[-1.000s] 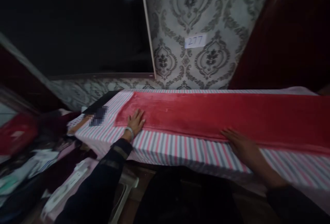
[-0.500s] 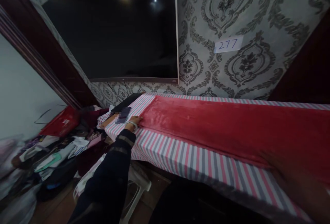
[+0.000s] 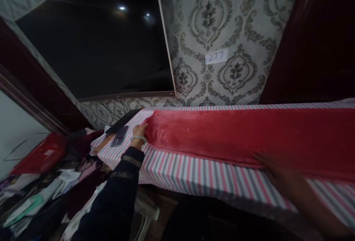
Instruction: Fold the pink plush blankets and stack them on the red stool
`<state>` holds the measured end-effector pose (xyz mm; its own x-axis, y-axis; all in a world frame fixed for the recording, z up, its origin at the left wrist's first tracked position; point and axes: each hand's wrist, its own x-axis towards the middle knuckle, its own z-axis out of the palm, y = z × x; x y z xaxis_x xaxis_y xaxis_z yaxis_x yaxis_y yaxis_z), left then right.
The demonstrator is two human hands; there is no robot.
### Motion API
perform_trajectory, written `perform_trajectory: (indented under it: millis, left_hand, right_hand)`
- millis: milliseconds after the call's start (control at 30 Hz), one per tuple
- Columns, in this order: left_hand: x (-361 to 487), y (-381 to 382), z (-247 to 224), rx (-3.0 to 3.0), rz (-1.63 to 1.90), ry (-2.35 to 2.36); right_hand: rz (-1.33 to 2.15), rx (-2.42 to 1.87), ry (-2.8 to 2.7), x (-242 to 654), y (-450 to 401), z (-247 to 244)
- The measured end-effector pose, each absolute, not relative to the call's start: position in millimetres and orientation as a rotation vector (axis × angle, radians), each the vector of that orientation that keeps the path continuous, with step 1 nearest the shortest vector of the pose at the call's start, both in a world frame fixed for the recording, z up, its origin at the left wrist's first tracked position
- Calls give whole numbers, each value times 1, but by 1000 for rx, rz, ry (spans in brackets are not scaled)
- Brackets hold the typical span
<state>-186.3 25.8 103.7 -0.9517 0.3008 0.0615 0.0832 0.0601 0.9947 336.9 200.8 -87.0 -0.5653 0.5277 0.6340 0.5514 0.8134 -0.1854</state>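
A long red plush cloth (image 3: 210,130), folded into a strip, lies across the striped table cover (image 3: 172,165). My left hand (image 3: 140,132) is closed on the cloth's left end, which lifts and bunches a little at the fingers; a bracelet circles that wrist. Stretched fingers of my right hand (image 3: 270,165) lie on the cloth's near edge, further to the right, slightly blurred. The far right end of the cloth runs out of view.
A dark blurred-out item (image 3: 119,136) lies on the table's left end. Heaped clothes (image 3: 55,193) and a red bag (image 3: 41,152) are to the left. Behind stand a large television (image 3: 102,41) and a patterned wall with a 277 label (image 3: 216,56). A white plastic stool (image 3: 146,211) is below.
My view has turned to the right. My left hand has pulled up the cloth's left end, which now bunches. My right hand shows more fully on the near edge.
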Motion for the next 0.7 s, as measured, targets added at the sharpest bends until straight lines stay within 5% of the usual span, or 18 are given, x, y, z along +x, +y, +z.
perform_trajectory:
  millis: [200, 433, 700]
  left_hand:
    - [-91, 100, 132, 1109, 1694, 2300]
    - [17, 102, 52, 2262, 605, 2125]
    - [5, 85, 6, 2525, 1072, 2026]
  right_hand:
    - [-54, -810, -2266, 332, 196, -81]
    - [3, -830, -2292, 328, 190, -73]
    - [378, -885, -2361, 321, 195, -12]
